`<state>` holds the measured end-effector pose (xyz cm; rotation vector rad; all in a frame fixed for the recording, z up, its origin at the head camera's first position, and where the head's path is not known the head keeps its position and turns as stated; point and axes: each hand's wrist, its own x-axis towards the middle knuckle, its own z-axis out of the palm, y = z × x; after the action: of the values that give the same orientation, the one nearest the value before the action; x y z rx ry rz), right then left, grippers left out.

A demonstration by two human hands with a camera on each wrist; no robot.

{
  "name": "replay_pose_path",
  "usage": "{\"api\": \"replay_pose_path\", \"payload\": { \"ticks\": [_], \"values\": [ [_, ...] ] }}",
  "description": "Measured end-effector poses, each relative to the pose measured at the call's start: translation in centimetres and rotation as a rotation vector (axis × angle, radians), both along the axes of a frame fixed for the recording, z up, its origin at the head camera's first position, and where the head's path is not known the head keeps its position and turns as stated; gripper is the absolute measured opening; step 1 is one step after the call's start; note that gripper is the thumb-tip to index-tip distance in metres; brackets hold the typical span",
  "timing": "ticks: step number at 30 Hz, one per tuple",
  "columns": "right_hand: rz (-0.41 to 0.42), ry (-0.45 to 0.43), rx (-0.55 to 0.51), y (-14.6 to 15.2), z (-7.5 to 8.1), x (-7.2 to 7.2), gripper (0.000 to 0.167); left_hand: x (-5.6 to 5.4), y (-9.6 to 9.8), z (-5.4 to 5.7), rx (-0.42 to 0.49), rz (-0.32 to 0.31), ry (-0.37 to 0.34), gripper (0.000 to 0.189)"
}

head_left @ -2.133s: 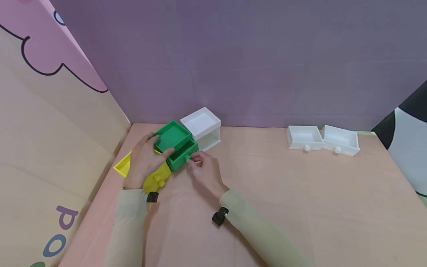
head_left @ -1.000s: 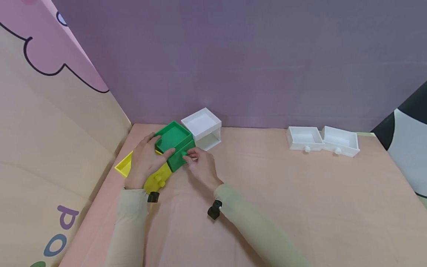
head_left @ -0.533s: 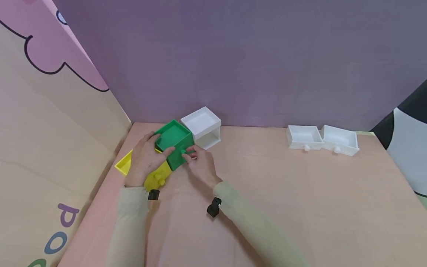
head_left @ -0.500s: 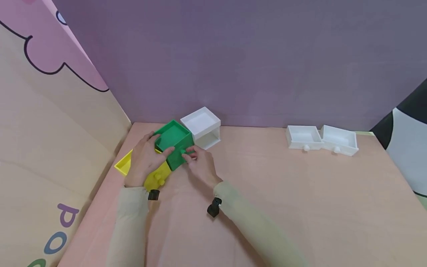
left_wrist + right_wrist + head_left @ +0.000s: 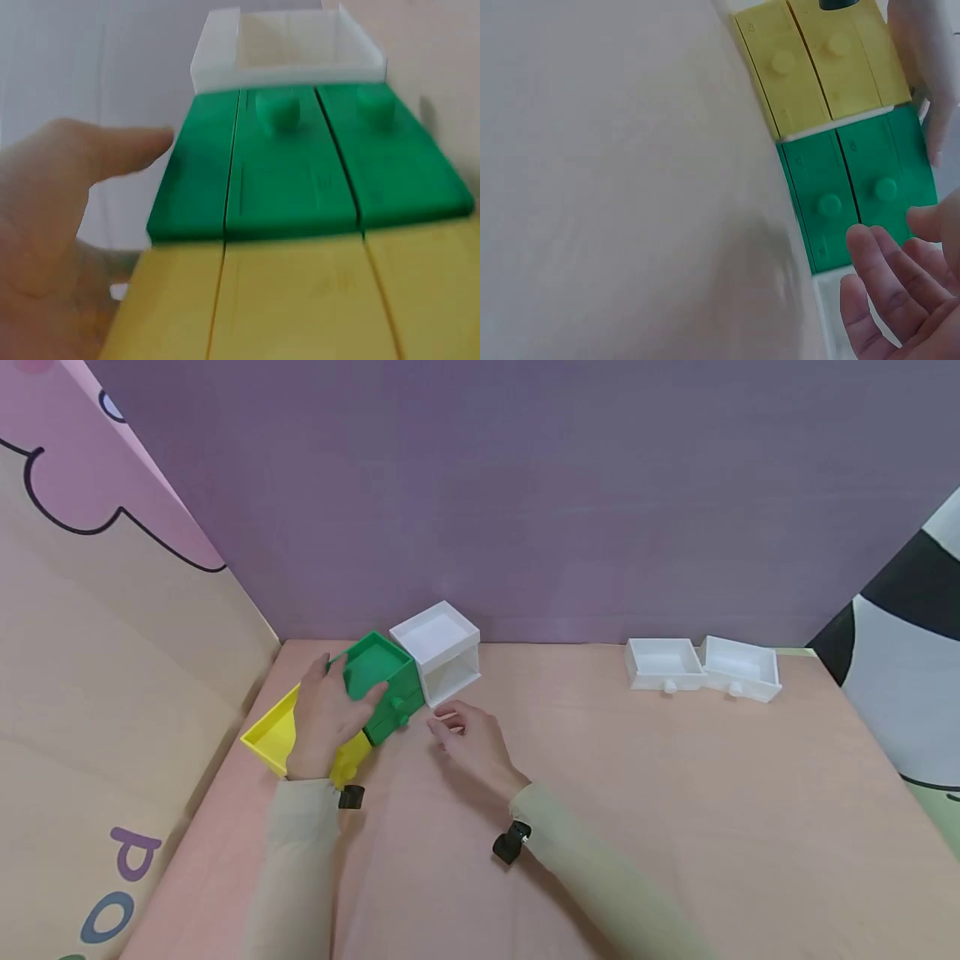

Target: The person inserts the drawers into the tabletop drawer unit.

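Observation:
A green toy drawer cabinet (image 5: 382,664) stands at the left of the table, both drawers pushed in and their round knobs showing. My left hand (image 5: 322,722) lies over its near-left side with thumb and fingers spread at the top rim. Under that hand is a yellow cabinet (image 5: 277,735), partly hidden; its knobbed drawer fronts (image 5: 810,67) are flush in the right wrist view. My right hand (image 5: 480,747) hovers to the right of the green knobs, fingers loosely bent, holding nothing. A white cabinet (image 5: 437,639) adjoins the green one, its front an unfilled opening.
Two white drawers (image 5: 664,664) with knobs sit side by side at the table's back right. A purple-grey panel (image 5: 525,502) rises along the back edge. On the left stands a printed side panel (image 5: 112,677). Pink cloth covers the table (image 5: 637,793).
The lower green drawer has slid from partly pulled out to flush. My right hand has let go of its knob and moved right. The head view has shifted slightly.

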<state>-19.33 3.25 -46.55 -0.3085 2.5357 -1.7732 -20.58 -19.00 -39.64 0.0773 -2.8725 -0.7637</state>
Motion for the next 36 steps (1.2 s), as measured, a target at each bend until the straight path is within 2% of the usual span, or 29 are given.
{"api": "replay_pose_path", "payload": {
  "ticks": [4, 8, 15, 21, 26, 36],
  "values": [
    [-0.027, -0.015, -0.021, 1.4, 0.3, 0.4, 0.020, -0.5, 1.3, -0.2, 0.053, 0.020, 0.070, 0.081],
    [-0.051, -0.029, -0.036, 2.7, 0.5, 0.8, 0.019, -1.0, 2.4, -0.3, 0.031, 0.004, 0.094, 0.079],
    [-0.090, -0.043, -0.023, 4.8, 0.4, 1.3, 0.023, -2.0, 3.8, -0.8, -0.044, -0.045, 0.094, 0.077],
    [-0.123, -0.042, -0.005, 6.6, -0.3, 1.1, 0.029, -2.5, 4.3, -0.9, -0.044, -0.069, 0.104, 0.076],
    [-0.138, -0.048, 0.017, 8.4, -0.5, 1.0, 0.032, -3.1, 4.6, -0.9, -0.045, -0.084, 0.086, 0.076],
    [-0.207, -0.055, 0.090, 12.9, -1.1, 0.5, 0.030, -4.4, 5.3, -0.6, -0.056, -0.116, 0.063, 0.078]
  ]
}}
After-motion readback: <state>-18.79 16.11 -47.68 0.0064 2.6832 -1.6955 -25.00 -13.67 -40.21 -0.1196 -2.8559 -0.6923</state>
